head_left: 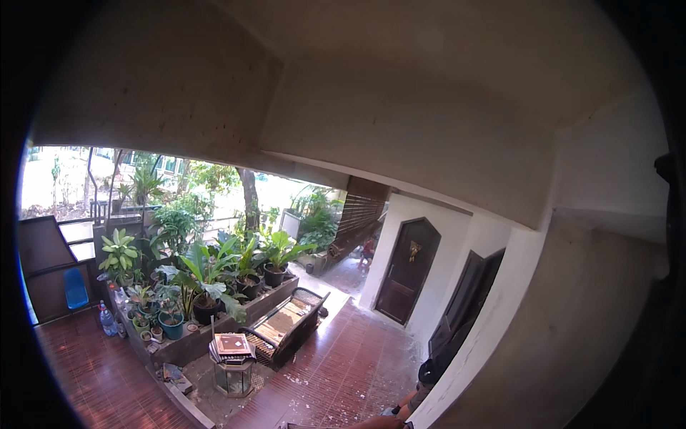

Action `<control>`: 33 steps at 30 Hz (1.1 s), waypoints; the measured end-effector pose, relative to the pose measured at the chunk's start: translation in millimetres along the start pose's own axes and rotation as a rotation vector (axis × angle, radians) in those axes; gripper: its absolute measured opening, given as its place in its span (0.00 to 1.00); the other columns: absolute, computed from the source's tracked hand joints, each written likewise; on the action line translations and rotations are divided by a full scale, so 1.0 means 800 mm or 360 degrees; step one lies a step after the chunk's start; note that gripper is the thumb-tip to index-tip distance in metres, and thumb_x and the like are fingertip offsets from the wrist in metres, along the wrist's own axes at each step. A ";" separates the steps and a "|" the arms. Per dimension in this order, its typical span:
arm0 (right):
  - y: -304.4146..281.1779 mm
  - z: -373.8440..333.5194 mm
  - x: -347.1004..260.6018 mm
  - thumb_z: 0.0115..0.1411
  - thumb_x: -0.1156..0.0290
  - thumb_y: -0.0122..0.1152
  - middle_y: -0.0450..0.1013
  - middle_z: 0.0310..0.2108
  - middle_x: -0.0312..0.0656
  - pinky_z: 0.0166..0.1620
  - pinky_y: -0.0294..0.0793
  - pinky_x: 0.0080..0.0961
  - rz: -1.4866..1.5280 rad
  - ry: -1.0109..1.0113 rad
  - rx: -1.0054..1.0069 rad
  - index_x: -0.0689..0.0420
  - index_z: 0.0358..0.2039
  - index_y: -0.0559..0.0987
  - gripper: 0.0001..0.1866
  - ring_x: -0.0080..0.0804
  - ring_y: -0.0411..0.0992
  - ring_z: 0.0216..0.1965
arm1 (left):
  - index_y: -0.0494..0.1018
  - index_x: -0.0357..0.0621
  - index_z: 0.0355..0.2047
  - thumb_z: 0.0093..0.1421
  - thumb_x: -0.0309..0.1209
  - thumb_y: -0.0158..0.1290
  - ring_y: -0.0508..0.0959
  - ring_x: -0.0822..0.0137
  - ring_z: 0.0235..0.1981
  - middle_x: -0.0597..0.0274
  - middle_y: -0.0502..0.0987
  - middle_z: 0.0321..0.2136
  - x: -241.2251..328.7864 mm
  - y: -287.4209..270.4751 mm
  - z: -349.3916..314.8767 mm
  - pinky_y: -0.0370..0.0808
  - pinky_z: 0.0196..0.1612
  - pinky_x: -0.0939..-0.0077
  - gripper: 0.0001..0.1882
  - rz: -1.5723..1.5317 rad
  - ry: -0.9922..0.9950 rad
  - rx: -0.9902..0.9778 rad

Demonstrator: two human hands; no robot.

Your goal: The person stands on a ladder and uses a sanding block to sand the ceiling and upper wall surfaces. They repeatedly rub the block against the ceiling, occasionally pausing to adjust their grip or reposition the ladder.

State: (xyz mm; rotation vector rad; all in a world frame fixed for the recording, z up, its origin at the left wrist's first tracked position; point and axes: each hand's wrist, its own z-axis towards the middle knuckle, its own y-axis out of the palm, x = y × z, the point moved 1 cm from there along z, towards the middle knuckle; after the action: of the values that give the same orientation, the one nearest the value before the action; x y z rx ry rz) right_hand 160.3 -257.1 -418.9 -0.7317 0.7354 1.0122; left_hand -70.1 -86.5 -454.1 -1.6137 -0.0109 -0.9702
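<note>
The camera looks out over a covered porch, not down at my hands. Only a sliver of skin, probably my right hand or forearm (382, 422), shows at the lower edge beside the white wall (500, 336). Its fingers are cut off by the frame, and a small dark object (427, 372) sits just above it against the wall. My left hand is out of the picture. The nearest things are the reddish tiled floor (343, 372) and the wall.
A dark bench (286, 325) stands mid-porch beside a raised planter with several potted plants (207, 282). A small hexagonal stand with stacked books (233, 357) is in front. Two dark doors (407, 268) are set in the white wall. A blue chair (76, 287) and bottles (107, 319) stand at left.
</note>
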 end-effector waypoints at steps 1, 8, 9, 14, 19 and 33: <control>0.002 0.009 -0.007 0.69 0.62 0.44 0.75 0.45 0.56 0.49 0.72 0.34 -0.0005 -0.0033 -0.0012 0.72 0.48 0.75 0.23 0.44 0.74 0.46 | 0.69 0.35 0.43 0.66 0.53 0.34 0.77 0.37 0.39 0.35 0.77 0.34 0.003 -0.002 -0.002 0.71 0.45 0.47 0.30 0.0006 0.0004 0.0000; 0.046 0.216 -0.151 0.67 0.66 0.48 0.76 0.45 0.50 0.49 0.73 0.34 -0.0589 -0.1524 0.0178 0.70 0.48 0.74 0.19 0.41 0.75 0.45 | 0.69 0.35 0.43 0.66 0.52 0.34 0.77 0.38 0.39 0.35 0.77 0.34 0.004 -0.013 -0.013 0.71 0.44 0.47 0.30 0.0032 0.0039 0.0013; 0.057 0.256 -0.181 0.64 0.75 0.45 0.75 0.47 0.52 0.61 0.62 0.45 -0.0462 -0.1653 0.0181 0.61 0.53 0.74 0.18 0.48 0.71 0.53 | 0.69 0.35 0.43 0.66 0.52 0.34 0.77 0.38 0.39 0.35 0.77 0.34 0.003 -0.012 -0.014 0.71 0.44 0.47 0.29 0.0034 0.0042 0.0017; 0.136 0.429 -0.334 0.58 0.83 0.53 0.65 0.60 0.45 0.65 0.56 0.49 -0.0649 -0.2014 0.0629 0.55 0.60 0.67 0.28 0.44 0.63 0.62 | 0.70 0.35 0.42 0.66 0.52 0.34 0.77 0.38 0.39 0.35 0.77 0.34 0.000 -0.014 -0.020 0.71 0.44 0.48 0.29 0.0039 0.0032 0.0021; 0.260 0.474 -0.413 0.62 0.69 0.56 0.67 0.57 0.48 0.63 0.61 0.43 -0.1066 -0.2144 0.0111 0.60 0.53 0.73 0.19 0.44 0.63 0.61 | 0.70 0.36 0.42 0.66 0.52 0.35 0.77 0.39 0.39 0.36 0.77 0.34 -0.002 -0.013 -0.022 0.71 0.44 0.48 0.29 0.0033 0.0014 0.0031; 0.315 0.498 -0.429 0.60 0.70 0.55 0.66 0.58 0.49 0.63 0.60 0.44 -0.0838 -0.2441 0.0506 0.61 0.52 0.73 0.19 0.47 0.62 0.61 | 0.71 0.36 0.41 0.66 0.51 0.35 0.77 0.39 0.39 0.36 0.77 0.34 0.001 -0.013 -0.021 0.71 0.44 0.49 0.28 0.0011 -0.0008 0.0041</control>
State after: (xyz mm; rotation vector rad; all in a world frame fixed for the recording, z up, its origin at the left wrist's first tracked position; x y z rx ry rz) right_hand -112.7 -6.4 31.2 0.2414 -0.6142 0.6621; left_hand -84.0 -97.3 -445.5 -1.5913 -0.0213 -0.9572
